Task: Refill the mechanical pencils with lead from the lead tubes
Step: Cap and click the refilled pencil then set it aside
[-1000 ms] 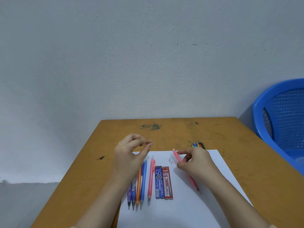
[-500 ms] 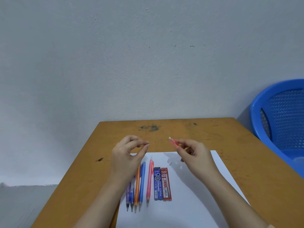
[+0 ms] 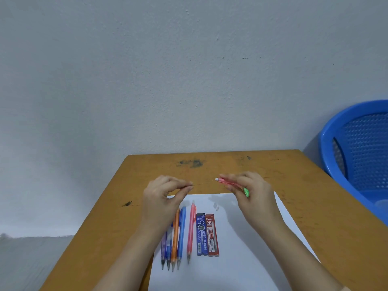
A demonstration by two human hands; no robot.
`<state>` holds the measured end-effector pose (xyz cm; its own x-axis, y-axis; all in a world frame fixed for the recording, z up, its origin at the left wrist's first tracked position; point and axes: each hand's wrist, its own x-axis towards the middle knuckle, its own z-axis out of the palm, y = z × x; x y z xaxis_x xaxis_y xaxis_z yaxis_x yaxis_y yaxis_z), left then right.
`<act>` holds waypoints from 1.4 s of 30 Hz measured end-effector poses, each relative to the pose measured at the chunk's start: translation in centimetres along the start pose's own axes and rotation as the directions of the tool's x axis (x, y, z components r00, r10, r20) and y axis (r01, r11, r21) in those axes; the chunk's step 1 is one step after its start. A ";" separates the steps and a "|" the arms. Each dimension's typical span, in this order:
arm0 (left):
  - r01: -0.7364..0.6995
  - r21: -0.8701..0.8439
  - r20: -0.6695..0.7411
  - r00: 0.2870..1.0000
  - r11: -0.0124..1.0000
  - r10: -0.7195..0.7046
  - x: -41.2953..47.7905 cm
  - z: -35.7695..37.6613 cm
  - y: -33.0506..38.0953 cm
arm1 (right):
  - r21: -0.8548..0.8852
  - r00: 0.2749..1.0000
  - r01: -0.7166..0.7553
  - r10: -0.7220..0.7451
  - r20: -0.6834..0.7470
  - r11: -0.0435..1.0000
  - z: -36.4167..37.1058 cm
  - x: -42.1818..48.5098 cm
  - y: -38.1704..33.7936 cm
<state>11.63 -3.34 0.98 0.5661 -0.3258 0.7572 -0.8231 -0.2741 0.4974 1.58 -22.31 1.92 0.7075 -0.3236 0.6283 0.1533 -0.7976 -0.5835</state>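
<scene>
Lead (image 3: 202, 184), a single hair-thin stick, is held in the air above the table (image 3: 304, 206) in the head view. It is pinched at its left end between thumb and forefinger of the left hand (image 3: 161, 200), and its free end points across at the pale end of the pink pencil (image 3: 227, 182), stopping just short of it. The right hand (image 3: 255, 198) grips that pencil with its fingers (image 3: 237, 176) curled round the barrel. A green piece (image 3: 246, 192) shows under the same hand; what it is I cannot tell. The step looks like threading the stick into the barrel. To do it well, bring stick and barrel into one straight line and keep the pencil steady. Slide the lead in with no sideways push, since so thin a stick would likely snap if it caught the rim. Whether the pale end is an open hole or a plug cannot be made out. Below the hands a sheet of paper (image 3: 241, 259) carries a row of pencils (image 3: 181, 234), tips toward the person. Just right of them a blue lead tube (image 3: 201, 234) and a red lead tube (image 3: 213, 235) lie side by side, with small white caps (image 3: 216, 206) loose beyond them. A blue plastic basket (image 3: 357, 143) stands off the table's right edge. Nothing lies between the two hands.
</scene>
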 end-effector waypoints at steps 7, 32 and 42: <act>-0.030 0.019 -0.003 1.000 0.999 0.030 0.0 0.0 -0.1 | -0.103 0.990 0.129 -0.135 -0.048 0.986 0.4 0.0 0.5; -0.066 0.083 0.020 0.998 0.994 0.065 -0.2 0.1 -0.1 | -0.133 0.990 0.139 -0.141 -0.001 0.981 0.8 -0.2 0.4; -0.073 0.118 0.025 0.997 0.990 0.070 -0.2 0.1 -0.1 | -0.143 0.990 0.138 -0.139 0.005 0.980 0.8 -0.2 0.4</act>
<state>11.57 -3.38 0.74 0.5081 -0.3671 0.7791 -0.8509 -0.3545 0.3878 2.05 -22.21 1.16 0.6828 -0.2073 0.7006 0.1495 -0.8990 -0.4117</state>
